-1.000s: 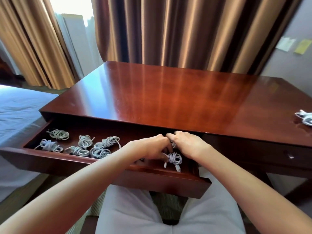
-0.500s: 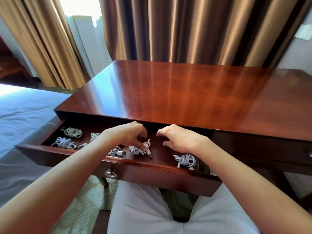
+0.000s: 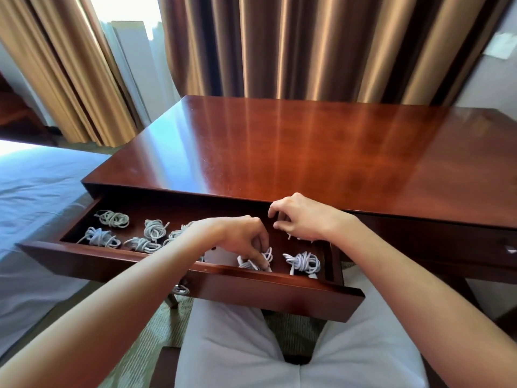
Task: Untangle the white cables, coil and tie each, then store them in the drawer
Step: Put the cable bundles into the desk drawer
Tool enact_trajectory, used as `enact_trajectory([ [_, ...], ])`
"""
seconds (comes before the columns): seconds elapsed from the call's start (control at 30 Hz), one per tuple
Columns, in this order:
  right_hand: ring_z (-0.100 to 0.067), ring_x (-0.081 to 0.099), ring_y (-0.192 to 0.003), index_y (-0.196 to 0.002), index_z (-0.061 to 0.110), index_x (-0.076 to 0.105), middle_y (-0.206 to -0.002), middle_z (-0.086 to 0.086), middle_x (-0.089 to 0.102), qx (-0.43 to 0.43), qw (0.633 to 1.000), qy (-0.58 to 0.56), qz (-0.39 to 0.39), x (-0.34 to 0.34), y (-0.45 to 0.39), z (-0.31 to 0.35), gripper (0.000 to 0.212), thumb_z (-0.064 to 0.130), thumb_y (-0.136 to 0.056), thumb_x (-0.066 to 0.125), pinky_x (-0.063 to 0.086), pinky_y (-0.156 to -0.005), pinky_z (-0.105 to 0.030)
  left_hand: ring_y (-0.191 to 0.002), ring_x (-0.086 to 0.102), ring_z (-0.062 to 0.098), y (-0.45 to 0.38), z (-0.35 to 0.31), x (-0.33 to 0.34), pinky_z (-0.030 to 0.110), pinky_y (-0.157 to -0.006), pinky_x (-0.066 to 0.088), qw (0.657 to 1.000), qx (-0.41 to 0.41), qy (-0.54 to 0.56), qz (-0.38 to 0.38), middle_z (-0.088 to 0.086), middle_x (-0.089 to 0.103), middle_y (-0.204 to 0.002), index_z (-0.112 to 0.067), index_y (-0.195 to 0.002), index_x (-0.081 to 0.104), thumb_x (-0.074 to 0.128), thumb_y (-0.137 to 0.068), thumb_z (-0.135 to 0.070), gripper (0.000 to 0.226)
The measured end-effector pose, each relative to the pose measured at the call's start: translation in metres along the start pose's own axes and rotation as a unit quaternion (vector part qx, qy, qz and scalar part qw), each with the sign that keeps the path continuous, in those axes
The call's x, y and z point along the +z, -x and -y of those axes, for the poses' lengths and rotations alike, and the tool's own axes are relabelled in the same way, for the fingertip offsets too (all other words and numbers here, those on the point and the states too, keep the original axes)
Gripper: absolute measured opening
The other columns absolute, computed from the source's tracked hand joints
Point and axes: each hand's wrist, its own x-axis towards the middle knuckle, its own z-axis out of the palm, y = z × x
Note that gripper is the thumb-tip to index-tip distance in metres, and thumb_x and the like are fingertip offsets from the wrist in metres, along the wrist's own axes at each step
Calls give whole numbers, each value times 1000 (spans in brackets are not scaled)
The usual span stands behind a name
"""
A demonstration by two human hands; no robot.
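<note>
In the drawer [image 3: 212,287], left hand [image 3: 243,239] pinches a half-hidden coiled cable [image 3: 256,261]; right hand [image 3: 300,217] curled, grip unclear.

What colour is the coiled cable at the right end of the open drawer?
White. The coiled cable shows best in the head view, against the dark reddish-brown drawer.
</note>
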Motion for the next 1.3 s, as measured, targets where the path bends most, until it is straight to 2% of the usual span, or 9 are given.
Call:
enact_trajectory([
  [0.07,-19,67,-90,-124,19,65,-107,-2,71,0,1000,-10,-13,-5,4,-3,25,23,-100,61,56,-86,-36,-69,67,0,3,-3,-7,18,-67,52,1000,6,-15,-19,-17,71,-71,-21,-94,75,77,-83,-45,26],
  [0.17,-19,68,-91,-118,20,68,-100,1,70,3,999,-24,-39,-13,9,-8,21,24,-99,62,56,-85,-37,-73,70,8,8,-6,-25,22,-70,54,998,22,-26,-59,-16,72,-75,-22,-99,76,73,-88,-41,21],
  [0.3,-17,67,-88,-110,23,69,-93,6,67,16,998,-20,-62,-31,19,-16,15,27,-98,63,57,-85,-41,-57,68,10,3,-16,-51,21,-67,54,991,32,-50,-120,-15,69,-68,-18,-94,75,72,-91,-31,14],
  [0.47,-20,66,-95,-112,25,68,-106,1,69,71,992,22,-98,-61,49,-39,17,34,-99,61,56,-87,-42,-59,67,8,-24,-57,-79,14,-61,47,984,59,-62,-159,-14,68,-64,-30,-76,68,71,-91,-29,15],
  [0.6,-24,63,-103,-115,28,67,-112,-1,66,136,982,49,-121,-83,84,-76,20,37,-99,60,52,-86,-38,-59,65,6,-67,-108,-90,16,-62,45,980,83,-83,-159,-11,68,-65,-21,-81,72,69,-92,-27,13],
  [0.83,-22,63,-102,-111,32,67,-111,1,66,251,955,44,-155,-103,151,-157,18,42,-98,60,49,-80,-36,-88,65,20,-147,-206,-87,36,-84,55,965,119,-134,-190,-8,64,-78,-24,-80,69,66,-91,-26,12],
  [1.0,-25,61,-115,-115,25,66,-118,-1,66,347,916,80,-187,-115,203,-223,22,37,-97,63,48,-86,-39,-106,62,27,-208,-283,-72,41,-90,53,958,161,-143,-189,4,69,-104,-24,-94,69,62,-92,-31,10],
  [1.13,-29,51,-129,-132,19,56,-135,-4,55,423,877,133,-186,-120,241,-271,41,30,-94,67,46,-95,-42,-116,59,29,-249,-338,-57,42,-93,51,948,213,-164,-173,6,65,-118,-18,-114,65,59,-94,-31,25],
  [1.3,-37,43,-133,-148,12,37,-143,-13,43,503,838,76,-198,-119,279,-331,61,9,-92,62,45,-101,-48,-132,39,32,-300,-393,-37,51,-105,42,923,275,-206,-172,9,37,-149,-17,-151,32,60,-93,-29,66],
])
